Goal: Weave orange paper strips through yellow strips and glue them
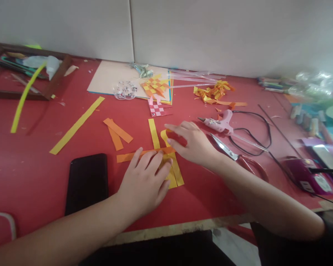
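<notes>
My left hand lies flat on the red table, fingers stretched out, pressing down on an orange paper strip where it crosses yellow paper strips. My right hand rests just right of the crossing, fingers extended and fingertips touching the strips near their upper part. The yellow strips run towards me and come out below my left hand. Neither hand grips anything.
A black phone lies left of my left hand. Two loose orange strips and a long yellow strip lie further left. A pink glue gun, scissors, woven paper pieces, paper scraps and a wooden frame surround them.
</notes>
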### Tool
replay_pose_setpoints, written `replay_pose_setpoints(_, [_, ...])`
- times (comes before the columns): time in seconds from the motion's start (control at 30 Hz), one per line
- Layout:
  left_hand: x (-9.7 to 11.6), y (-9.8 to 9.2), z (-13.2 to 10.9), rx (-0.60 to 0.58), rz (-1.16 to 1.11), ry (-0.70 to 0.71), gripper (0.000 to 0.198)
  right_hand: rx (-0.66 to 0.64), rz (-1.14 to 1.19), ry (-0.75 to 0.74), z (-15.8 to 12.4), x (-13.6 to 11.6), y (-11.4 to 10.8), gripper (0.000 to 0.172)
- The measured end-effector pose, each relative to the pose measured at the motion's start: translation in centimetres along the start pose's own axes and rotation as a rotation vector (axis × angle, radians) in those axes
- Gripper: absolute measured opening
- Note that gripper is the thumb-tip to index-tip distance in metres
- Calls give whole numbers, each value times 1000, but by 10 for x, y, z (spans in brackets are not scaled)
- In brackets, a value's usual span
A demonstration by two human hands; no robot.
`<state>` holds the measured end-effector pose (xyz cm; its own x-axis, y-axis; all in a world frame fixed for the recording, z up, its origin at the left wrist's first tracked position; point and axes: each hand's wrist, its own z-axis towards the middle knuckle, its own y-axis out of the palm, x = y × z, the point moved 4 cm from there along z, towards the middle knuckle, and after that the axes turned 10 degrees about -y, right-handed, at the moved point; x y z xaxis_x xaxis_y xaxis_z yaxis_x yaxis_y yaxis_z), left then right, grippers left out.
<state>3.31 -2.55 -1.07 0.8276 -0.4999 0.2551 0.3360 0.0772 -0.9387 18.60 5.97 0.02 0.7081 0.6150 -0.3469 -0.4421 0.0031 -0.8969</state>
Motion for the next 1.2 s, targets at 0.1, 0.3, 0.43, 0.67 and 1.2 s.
replay_pose_setpoints(0.1, [0,0,0,-8,7,0,39,-10,215,60,0,-2,1,44])
replay_pose_setpoints(0.3, [0,0,0,-22,19,-1,41,154,471,135,-7,-3,-5,65])
replay_pose_setpoints(0.43, [0,0,0,-31,18,4,42,195,420,108,-16,-6,-8,83])
replay_pose_setpoints(0.67, [0,0,0,-45,29,0,38,98,160,-210,-35,-17,-1,22])
replay_pose_setpoints(1.2, [-1,1,-1,-60,50,-2,36,4,118,-391,-46,-25,4,43])
